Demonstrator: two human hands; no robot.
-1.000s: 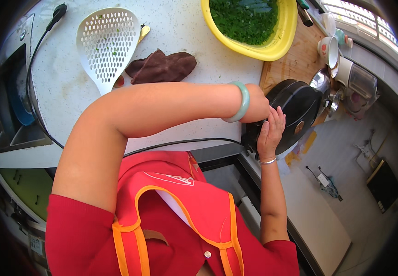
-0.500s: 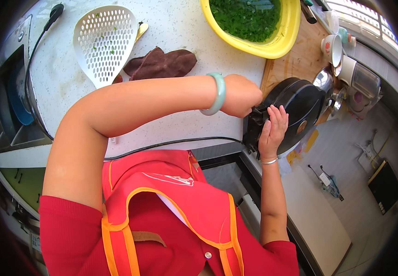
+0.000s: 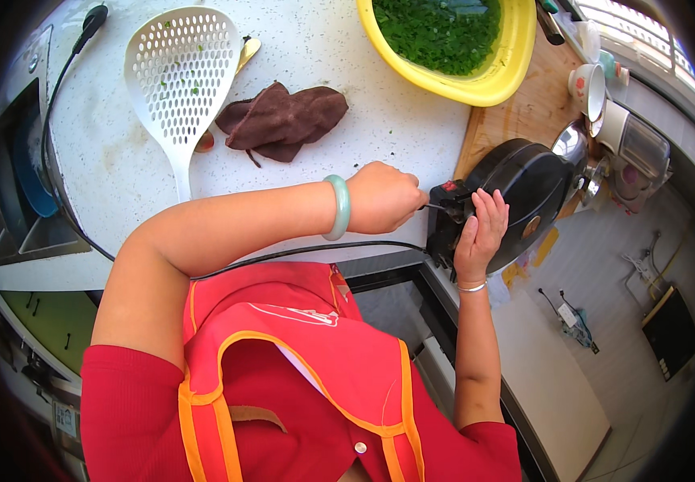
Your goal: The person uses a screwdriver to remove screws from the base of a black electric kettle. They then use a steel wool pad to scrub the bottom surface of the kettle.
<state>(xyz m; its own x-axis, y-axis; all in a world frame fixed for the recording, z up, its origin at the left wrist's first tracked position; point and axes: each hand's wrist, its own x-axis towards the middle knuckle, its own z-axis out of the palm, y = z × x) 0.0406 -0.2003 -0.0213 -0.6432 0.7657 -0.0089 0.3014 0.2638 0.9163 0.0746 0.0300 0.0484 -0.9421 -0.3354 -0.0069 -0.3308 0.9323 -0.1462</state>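
Observation:
A black round electric appliance (image 3: 524,193) sits at the counter's right edge, with a small dark fitting (image 3: 452,205) on its left side. My left hand (image 3: 384,197) is closed on a thin dark tool, mostly hidden, whose tip reaches that fitting. A green bangle circles this wrist. My right hand (image 3: 480,233) lies against the appliance beside the fitting, fingers stretched out.
The white counter (image 3: 388,128) holds a slotted scoop (image 3: 171,80), brown cloth (image 3: 283,120) and yellow basin of greens (image 3: 444,88). A wooden board (image 3: 508,112), bowls (image 3: 588,88) and clear container (image 3: 637,145) stand right. A sink (image 3: 26,201) is left; a cable (image 3: 323,249) crosses the counter.
My left hand has drawn leftward and lower, away from the appliance, showing the thin item between them. My right hand has shifted slightly rightward, still against the appliance.

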